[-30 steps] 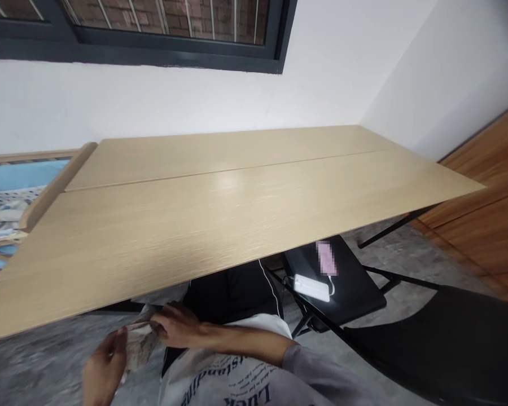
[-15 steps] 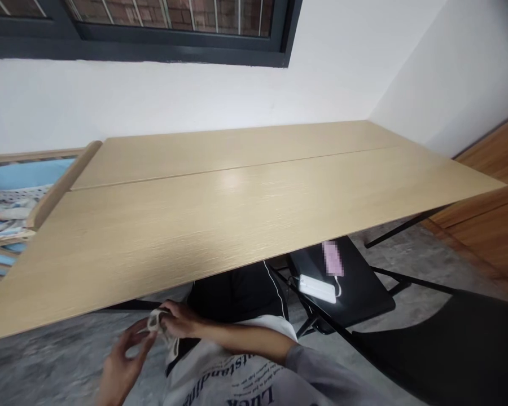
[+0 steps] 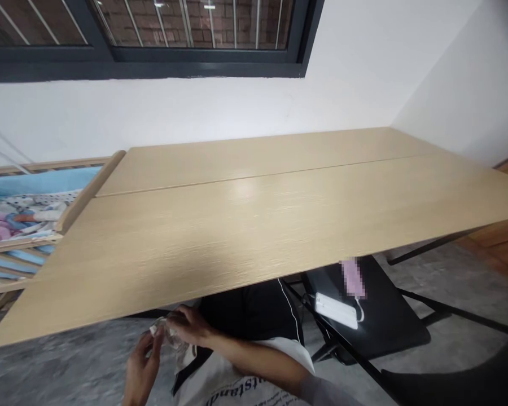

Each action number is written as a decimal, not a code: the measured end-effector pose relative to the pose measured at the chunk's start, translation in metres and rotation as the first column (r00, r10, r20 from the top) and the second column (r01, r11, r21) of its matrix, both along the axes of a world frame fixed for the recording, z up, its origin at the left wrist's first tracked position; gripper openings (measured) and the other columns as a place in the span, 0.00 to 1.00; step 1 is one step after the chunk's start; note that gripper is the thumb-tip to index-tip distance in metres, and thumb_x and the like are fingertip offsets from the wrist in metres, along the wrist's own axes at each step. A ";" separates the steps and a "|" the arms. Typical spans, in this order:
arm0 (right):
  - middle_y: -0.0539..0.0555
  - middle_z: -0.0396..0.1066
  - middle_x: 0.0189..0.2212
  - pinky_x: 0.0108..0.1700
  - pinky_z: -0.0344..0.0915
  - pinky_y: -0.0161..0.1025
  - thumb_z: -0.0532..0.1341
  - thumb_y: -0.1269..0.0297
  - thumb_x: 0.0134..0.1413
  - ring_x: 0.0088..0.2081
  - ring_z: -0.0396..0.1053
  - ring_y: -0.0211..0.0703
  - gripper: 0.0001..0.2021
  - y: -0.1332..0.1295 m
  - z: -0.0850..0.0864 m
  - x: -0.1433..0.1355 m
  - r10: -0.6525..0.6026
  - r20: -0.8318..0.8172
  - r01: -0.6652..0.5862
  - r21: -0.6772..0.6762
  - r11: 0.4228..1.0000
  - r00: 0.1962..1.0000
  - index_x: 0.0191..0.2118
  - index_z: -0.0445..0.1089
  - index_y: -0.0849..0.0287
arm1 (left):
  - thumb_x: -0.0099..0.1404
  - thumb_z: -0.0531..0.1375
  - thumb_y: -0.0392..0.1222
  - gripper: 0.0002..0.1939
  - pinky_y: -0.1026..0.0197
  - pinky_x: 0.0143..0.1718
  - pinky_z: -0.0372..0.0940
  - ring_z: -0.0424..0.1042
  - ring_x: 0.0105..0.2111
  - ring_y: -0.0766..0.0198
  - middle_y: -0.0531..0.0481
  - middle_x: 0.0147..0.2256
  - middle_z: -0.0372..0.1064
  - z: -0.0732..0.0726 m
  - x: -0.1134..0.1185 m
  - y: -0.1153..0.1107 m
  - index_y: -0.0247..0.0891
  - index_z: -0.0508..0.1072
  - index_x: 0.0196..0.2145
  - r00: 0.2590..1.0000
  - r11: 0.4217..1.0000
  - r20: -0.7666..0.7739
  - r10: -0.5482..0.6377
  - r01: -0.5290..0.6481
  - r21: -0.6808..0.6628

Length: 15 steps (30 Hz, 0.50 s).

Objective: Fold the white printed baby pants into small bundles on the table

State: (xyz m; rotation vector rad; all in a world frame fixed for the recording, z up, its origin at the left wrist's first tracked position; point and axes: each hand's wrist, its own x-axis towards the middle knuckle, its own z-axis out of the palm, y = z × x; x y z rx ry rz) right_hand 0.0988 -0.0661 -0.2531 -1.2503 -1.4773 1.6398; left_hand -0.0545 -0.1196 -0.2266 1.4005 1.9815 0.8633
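Observation:
Below the table's near edge, both my hands are together in front of my lap at the lower left. Between them is a crumpled, whitish, partly see-through piece that looks like a thin plastic bag point(image 3: 172, 338); its exact kind is unclear. My left hand point(image 3: 144, 358) is closed, thumb and fingers pinching its pale left end. My right hand point(image 3: 190, 326) is closed around its upper right part, the fingers curled over it. Part of the piece hangs under my right hand, against my printed shirt point(image 3: 237, 383).
A wide light-wood table point(image 3: 254, 214) stretches ahead to the wall. At left stands a wooden crib point(image 3: 88, 189) with blue lining and cloths. A black folding chair point(image 3: 389, 316) at right holds a white power bank point(image 3: 336, 310) cabled to a blurred pink item point(image 3: 353, 277).
The view has shifted, so the table and chair sit lower and further right. My left fingers, more spread before, have drawn together on the piece's pale end.

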 end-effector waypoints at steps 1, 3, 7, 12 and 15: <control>0.52 0.76 0.40 0.43 0.68 0.39 0.63 0.50 0.59 0.44 0.74 0.47 0.15 -0.001 0.000 0.001 0.018 0.007 -0.018 0.011 1.000 1.000 0.44 0.73 0.54 | 0.56 0.56 0.76 0.35 0.56 0.35 0.73 0.79 0.34 0.49 0.47 0.31 0.79 0.002 -0.002 0.001 0.39 0.77 0.34 0.999 0.999 -0.010 0.035 -0.035 0.000; 0.53 0.77 0.42 0.43 0.69 0.41 0.69 0.45 0.50 0.45 0.75 0.50 0.24 -0.003 0.001 0.001 0.079 0.046 -0.081 0.058 0.995 0.996 0.48 0.72 0.54 | 0.56 0.53 0.76 0.35 0.55 0.33 0.72 0.77 0.33 0.49 0.48 0.28 0.77 0.007 -0.009 0.002 0.39 0.76 0.33 0.995 0.996 -0.034 0.093 -0.093 0.001; 0.55 0.75 0.47 0.49 0.70 0.44 0.75 0.50 0.41 0.49 0.74 0.53 0.34 -0.009 -0.004 -0.001 0.172 0.134 -0.204 0.274 0.940 0.976 0.55 0.69 0.54 | 0.55 0.55 0.70 0.30 0.52 0.36 0.70 0.76 0.36 0.47 0.46 0.30 0.77 0.018 -0.026 0.002 0.39 0.76 0.31 0.972 0.973 -0.054 0.227 -0.229 -0.033; 0.59 0.73 0.49 0.55 0.68 0.42 0.64 0.69 0.58 0.52 0.71 0.49 0.17 -0.011 -0.014 -0.004 0.160 0.170 -0.218 0.416 0.883 0.972 0.53 0.70 0.59 | 0.52 0.54 0.63 0.22 0.54 0.28 0.67 0.71 0.26 0.52 0.49 0.21 0.71 0.043 -0.039 0.000 0.42 0.70 0.23 0.932 0.935 -0.077 0.353 -0.353 0.008; 0.57 0.70 0.49 0.56 0.66 0.39 0.60 0.78 0.56 0.55 0.68 0.46 0.15 -0.012 -0.013 0.000 0.208 0.192 -0.277 0.480 0.833 0.959 0.48 0.73 0.58 | 0.50 0.56 0.63 0.20 0.56 0.27 0.66 0.71 0.24 0.54 0.52 0.19 0.70 0.064 -0.041 -0.002 0.43 0.71 0.22 0.957 0.964 -0.110 0.267 -0.266 0.018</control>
